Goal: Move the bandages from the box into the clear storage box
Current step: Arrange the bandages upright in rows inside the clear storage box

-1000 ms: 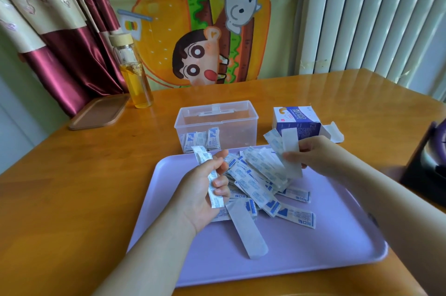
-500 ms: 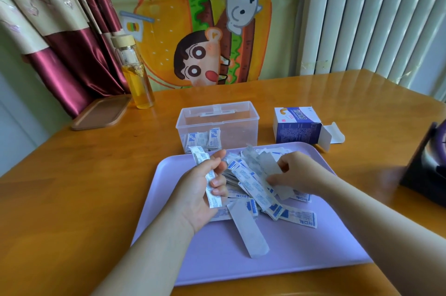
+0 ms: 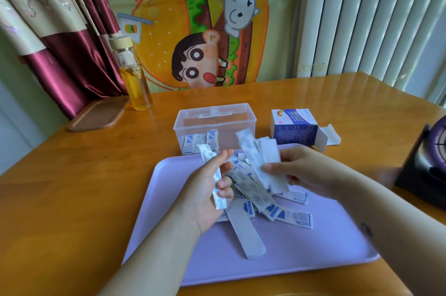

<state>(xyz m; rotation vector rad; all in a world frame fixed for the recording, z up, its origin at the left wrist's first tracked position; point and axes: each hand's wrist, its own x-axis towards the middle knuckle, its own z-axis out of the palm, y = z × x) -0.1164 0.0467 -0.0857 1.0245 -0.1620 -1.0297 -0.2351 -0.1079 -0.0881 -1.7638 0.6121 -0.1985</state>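
Note:
A heap of wrapped bandages (image 3: 263, 195) lies on the lilac tray (image 3: 301, 252). My left hand (image 3: 207, 191) holds a few bandages (image 3: 212, 170) upright over the tray's far left part. My right hand (image 3: 304, 170) pinches a small bunch of bandages (image 3: 260, 158) above the heap. The clear storage box (image 3: 214, 121) stands just beyond the tray, lid off, with several bandages (image 3: 200, 142) inside against its front wall. The blue and white bandage box (image 3: 293, 130) lies to its right with its flap open.
A glass bottle of yellow liquid (image 3: 132, 78) and a wooden lid (image 3: 99, 114) stand at the table's back left. A dark purple object (image 3: 424, 165) sits at the right edge. One long bandage (image 3: 243, 230) lies apart on the tray's near side.
My right hand dipped to the heap half a second ago and has risen again holding a bunch of bandages. The left hand stays in place with its bandages.

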